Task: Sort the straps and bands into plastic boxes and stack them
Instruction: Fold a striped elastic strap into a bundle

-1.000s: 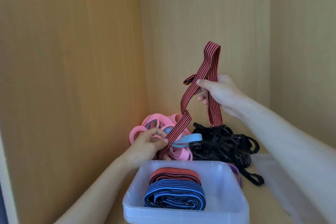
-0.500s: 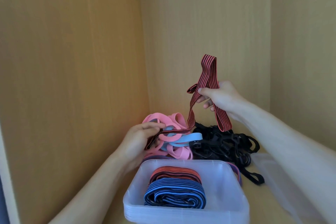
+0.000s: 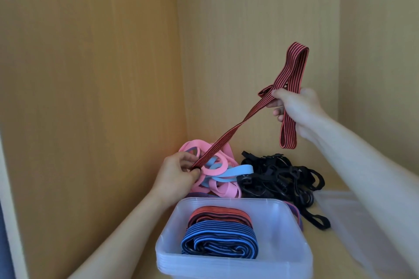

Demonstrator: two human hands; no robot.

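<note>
In the far corner lie a heap of pink and blue bands [image 3: 223,166] and, to its right, a tangle of black straps [image 3: 281,176]. A clear plastic box [image 3: 169,253] stands near, holding a folded red strap [image 3: 221,212] and a blue strap [image 3: 220,240]. Above them a red striped strap [image 3: 229,137] runs taut between the hands. The left hand [image 3: 176,175] pinches its low end over the bands, and the right hand [image 3: 299,107] grips its folded loops, higher and to the right.

Red striped strap [image 3: 229,138] stretched between two hands

Right hand [image 3: 297,108] at centre right grips its folded loops; left hand [image 3: 176,174] pinches the lower end above the clear plastic box [image 3: 292,253].
</note>
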